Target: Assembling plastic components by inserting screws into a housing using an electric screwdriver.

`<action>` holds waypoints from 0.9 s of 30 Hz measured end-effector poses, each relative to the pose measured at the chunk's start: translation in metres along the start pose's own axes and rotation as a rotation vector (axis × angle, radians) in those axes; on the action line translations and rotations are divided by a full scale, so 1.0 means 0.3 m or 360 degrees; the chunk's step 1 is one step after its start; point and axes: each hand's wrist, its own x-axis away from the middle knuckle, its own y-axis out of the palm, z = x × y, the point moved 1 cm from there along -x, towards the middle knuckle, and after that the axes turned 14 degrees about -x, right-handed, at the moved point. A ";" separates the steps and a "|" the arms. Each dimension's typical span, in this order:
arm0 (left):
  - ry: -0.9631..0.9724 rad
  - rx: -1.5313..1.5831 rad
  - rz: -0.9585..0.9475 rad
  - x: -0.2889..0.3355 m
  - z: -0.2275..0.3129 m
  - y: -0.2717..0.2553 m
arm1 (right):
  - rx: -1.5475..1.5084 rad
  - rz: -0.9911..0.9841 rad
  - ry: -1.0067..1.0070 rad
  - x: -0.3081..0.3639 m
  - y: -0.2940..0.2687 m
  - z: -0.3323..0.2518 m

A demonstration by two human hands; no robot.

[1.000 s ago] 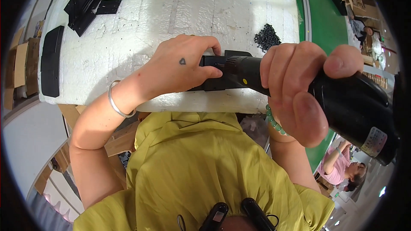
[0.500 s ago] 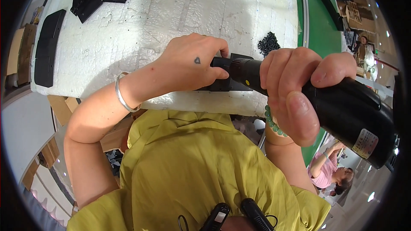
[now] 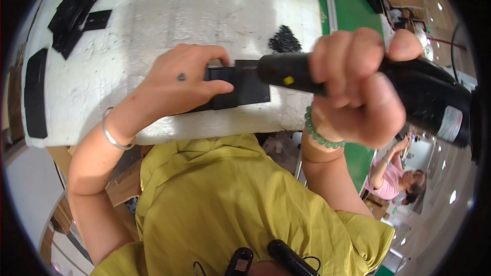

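Observation:
My left hand (image 3: 186, 74) pinches a flat black plastic part (image 3: 253, 92) between thumb and fingers, holding it against the white table near its front edge. In my right hand (image 3: 358, 84) is a black electric screwdriver (image 3: 429, 99), my fingers wrapped round its body. The tool lies nearly level, its nose pointing left over the upper right of the part. Whether its tip touches the part cannot be made out. Blur smears the right hand slightly.
A heap of small black screws (image 3: 285, 41) lies beyond the tool on the white table (image 3: 169, 25). Stacked black parts (image 3: 76, 15) are at the far left, with a long black panel (image 3: 36, 94) nearer. Someone in pink (image 3: 388, 176) works at the right, past a green surface (image 3: 360, 10).
The view has shifted, moving the table things leftward in it. The screwdriver's nose has moved right relative to the part, uncovering more of it. My left hand keeps its hold.

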 end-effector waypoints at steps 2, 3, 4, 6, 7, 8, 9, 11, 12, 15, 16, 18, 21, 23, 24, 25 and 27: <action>0.0104 0.0000 0.0202 -0.003 -0.004 -0.006 | 0.0109 0.0088 -0.0107 -0.004 -0.066 -0.068; 0.0118 0.0002 0.0231 -0.008 -0.010 -0.006 | 0.0245 0.0216 -0.0141 0.005 -0.090 -0.079; 0.0140 0.0000 0.0224 -0.009 -0.006 -0.009 | 0.0377 0.0343 -0.0174 0.019 -0.116 -0.085; 0.0186 -0.0282 0.0462 -0.007 0.009 -0.025 | 0.0283 0.0495 -0.0227 0.045 -0.182 -0.059; 0.0199 -0.0285 0.0456 -0.012 0.022 -0.032 | 0.0289 0.0548 -0.0199 0.061 -0.199 -0.046; 0.0247 -0.0268 0.0526 -0.016 0.041 -0.042 | 0.0292 0.0600 -0.0170 0.074 -0.214 -0.040; 0.0294 -0.0251 0.0596 -0.022 0.058 -0.046 | 0.0275 0.0605 -0.0155 0.089 -0.236 -0.037; 0.0370 -0.0222 0.0612 -0.036 0.084 -0.041 | 0.0275 0.0664 -0.0145 0.105 -0.252 -0.029; 0.0439 -0.0188 0.0632 -0.042 0.096 -0.037 | 0.0275 0.0717 -0.0129 0.110 -0.258 -0.027; 0.0455 -0.0184 0.0617 -0.061 0.116 -0.010 | 0.0166 0.0648 -0.0170 0.116 -0.249 -0.047; 0.0450 -0.0196 0.0619 -0.069 0.124 0.001 | 0.0086 0.0591 -0.0219 0.117 -0.239 -0.059; 0.0608 -0.0107 0.0790 -0.094 0.149 0.024 | 0.0066 0.0478 -0.0256 0.117 -0.214 -0.101; 0.0730 -0.0138 0.0842 -0.137 0.188 0.065 | -0.0008 0.0261 -0.0271 0.116 -0.167 -0.156; 0.0775 -0.0151 0.0808 -0.145 0.204 0.071 | 0.0028 0.0115 -0.0209 0.116 -0.143 -0.182; 0.0816 -0.0156 0.0771 -0.148 0.210 0.075 | 0.0082 0.0045 -0.0186 0.116 -0.130 -0.193; 0.0826 -0.0155 0.0765 -0.148 0.212 0.073 | 0.0089 0.0052 -0.0191 0.117 -0.119 -0.205; 0.0802 -0.0067 0.0767 -0.133 0.206 0.061 | 0.0117 0.0022 -0.0173 0.117 -0.102 -0.220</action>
